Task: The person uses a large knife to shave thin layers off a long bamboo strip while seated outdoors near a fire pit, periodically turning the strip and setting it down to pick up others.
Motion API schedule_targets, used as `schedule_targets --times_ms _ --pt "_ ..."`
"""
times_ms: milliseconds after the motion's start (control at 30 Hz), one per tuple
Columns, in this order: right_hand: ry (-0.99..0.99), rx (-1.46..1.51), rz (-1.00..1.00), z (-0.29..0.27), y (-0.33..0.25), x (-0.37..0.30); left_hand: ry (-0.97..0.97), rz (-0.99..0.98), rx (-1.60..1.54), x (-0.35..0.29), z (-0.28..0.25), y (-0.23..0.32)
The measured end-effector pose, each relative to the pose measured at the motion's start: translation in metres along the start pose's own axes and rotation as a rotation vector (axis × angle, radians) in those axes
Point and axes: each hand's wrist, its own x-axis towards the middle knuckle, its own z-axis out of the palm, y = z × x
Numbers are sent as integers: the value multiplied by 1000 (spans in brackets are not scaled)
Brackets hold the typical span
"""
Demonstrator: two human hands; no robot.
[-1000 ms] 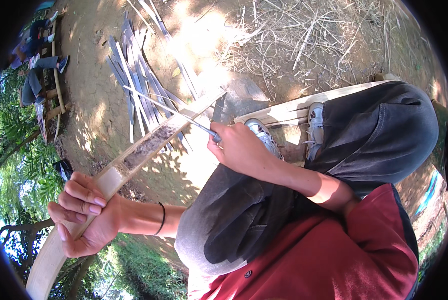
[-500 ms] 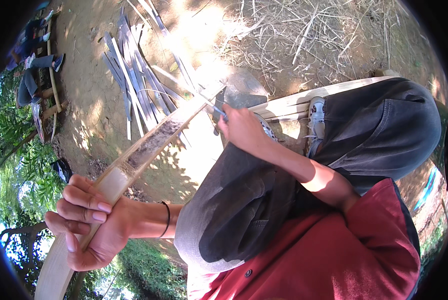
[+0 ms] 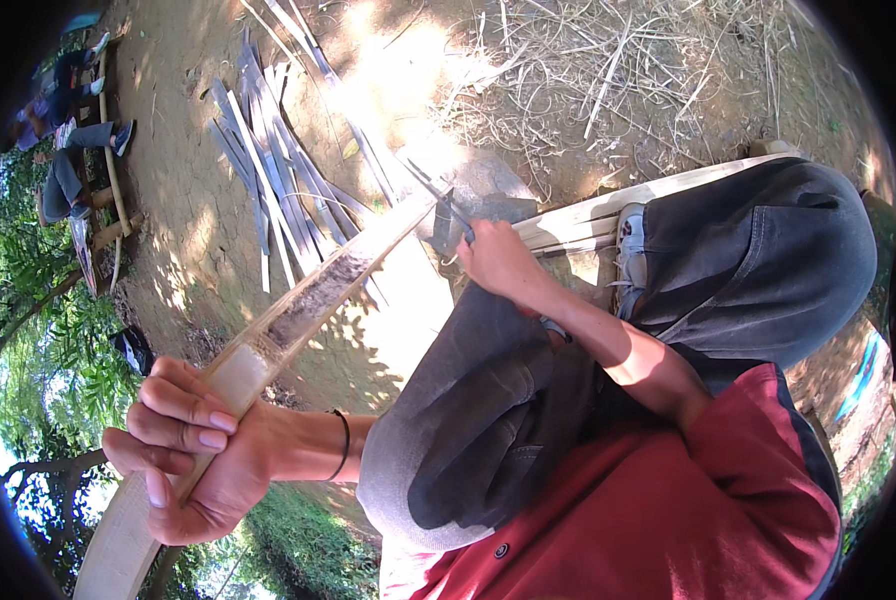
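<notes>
My left hand (image 3: 193,455) is closed around a long, pale split bamboo piece (image 3: 243,372), which slants up from the lower left. The bamboo's inner face shows a dark, rough hollow and a node close to my fingers. In my right hand (image 3: 503,262) is a thin-bladed knife (image 3: 454,206), its handle mostly hidden by the fingers. The blade lies at the far tip of the bamboo, crossing or just beside it; whether it touches, I cannot tell. A grey stone (image 3: 493,180) sits on the ground behind the knife.
Dark and pale bamboo strips (image 3: 268,165) lie piled beyond the bamboo piece. Thin shavings (image 3: 618,70) litter the ground at the upper right. Long pale split bamboo (image 3: 573,222) runs beside my shoe (image 3: 630,250). Other people (image 3: 73,165) sit at the far left.
My right hand and the knife have shifted slightly right and down, and the blade is angled more steeply. My left hand and the bamboo have moved slightly right.
</notes>
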Motion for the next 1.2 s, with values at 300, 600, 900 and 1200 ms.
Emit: schedule_targets --times_ms 300,600,900,1200 --pt "-135 214 -426 -69 -108 -61 4 -14 -35 2 10 -1" --pt "-205 66 -437 -86 -127 -79 -36 -26 -58 -4 5 -2" --pt "-87 204 -441 -66 -95 -65 115 44 58 -6 14 1" --pt "-170 101 -412 -72 -113 -72 205 44 62 0 6 1"
